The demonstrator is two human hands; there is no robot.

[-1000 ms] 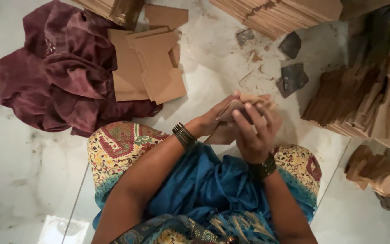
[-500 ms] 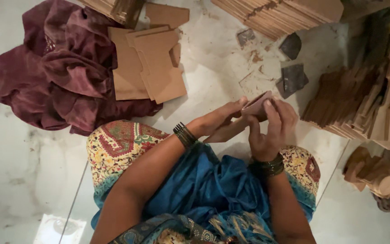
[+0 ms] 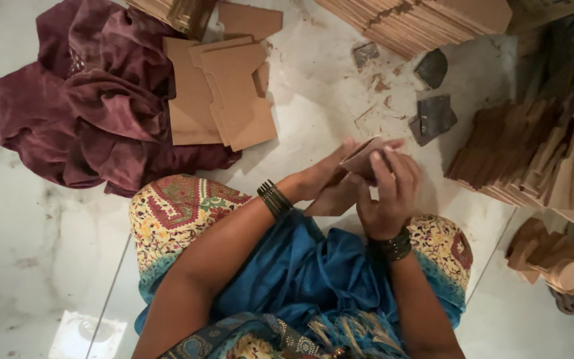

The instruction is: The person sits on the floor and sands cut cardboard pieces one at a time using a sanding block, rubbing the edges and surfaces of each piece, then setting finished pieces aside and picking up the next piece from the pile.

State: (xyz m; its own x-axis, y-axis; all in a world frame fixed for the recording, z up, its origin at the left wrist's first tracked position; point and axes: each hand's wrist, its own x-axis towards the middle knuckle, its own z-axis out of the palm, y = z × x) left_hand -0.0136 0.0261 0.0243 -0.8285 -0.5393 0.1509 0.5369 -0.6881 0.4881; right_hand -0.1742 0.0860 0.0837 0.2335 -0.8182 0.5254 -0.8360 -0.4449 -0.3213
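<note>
We sit on a pale marble floor (image 3: 48, 219), and around us, from biggest down, lie a crumpled maroon cloth (image 3: 94, 113) at upper left, a long stack of cardboard sheets (image 3: 420, 23) across the top, a fanned pile of brown blanks (image 3: 533, 159) at right, and a few flat cutouts (image 3: 227, 100) resting partly on the cloth. Smaller dark scraps (image 3: 433, 116) sit between the top stack and our hands. The cardboard piece (image 3: 367, 156) we work on is held up above our lap, just in front of our knees, clear of the floor. The main risk, as we judge it, is a crooked crease or a torn flap if the fingers press unevenly, and the piece could slip down into our lap because only the fingertips hold it. Our right hand (image 3: 390, 193) wraps over the near side, its grip curled and pinching the piece. Our left hand (image 3: 323, 183) lies beneath with fingers stretched forward, supporting the piece from below and touching its underside.
</note>
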